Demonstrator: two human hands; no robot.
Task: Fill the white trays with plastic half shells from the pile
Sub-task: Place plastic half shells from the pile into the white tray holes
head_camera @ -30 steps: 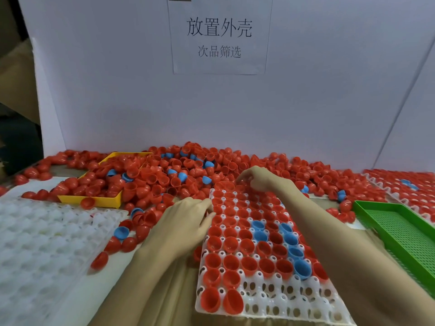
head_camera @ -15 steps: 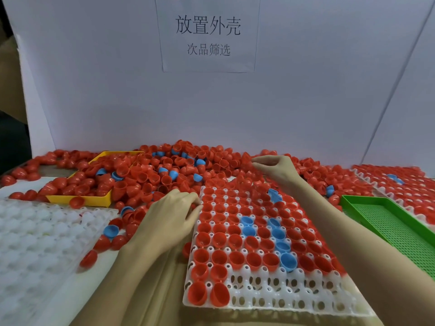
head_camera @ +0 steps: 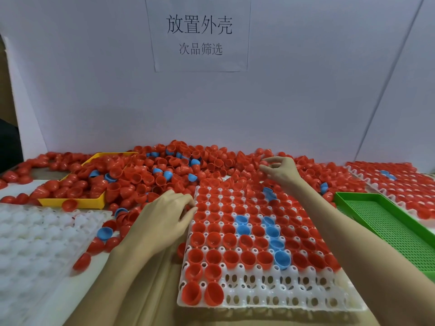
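Note:
A white tray (head_camera: 280,296) lies in front of me, mostly filled with red and a few blue half shells; its nearest rows hold only two red shells at the left. Behind it spreads the pile of red and blue half shells (head_camera: 179,170). My left hand (head_camera: 162,222) rests at the tray's left edge, fingers loosely curled against the rim; whether it holds anything is hidden. My right hand (head_camera: 280,170) is over the pile beyond the tray's far edge, pinching a red half shell (head_camera: 264,164) between thumb and fingers.
A yellow tray (head_camera: 77,202) sits half buried in shells at the left. An empty white tray (head_camera: 26,243) lies at the near left. A green perforated tray (head_camera: 386,222) is at the right, with another filled white tray (head_camera: 400,182) behind it. A white wall with a paper sign stands behind.
My right hand has moved back and to the right, from the tray's far rows out over the pile, and now pinches a red shell. My left hand has stayed at the tray's left edge.

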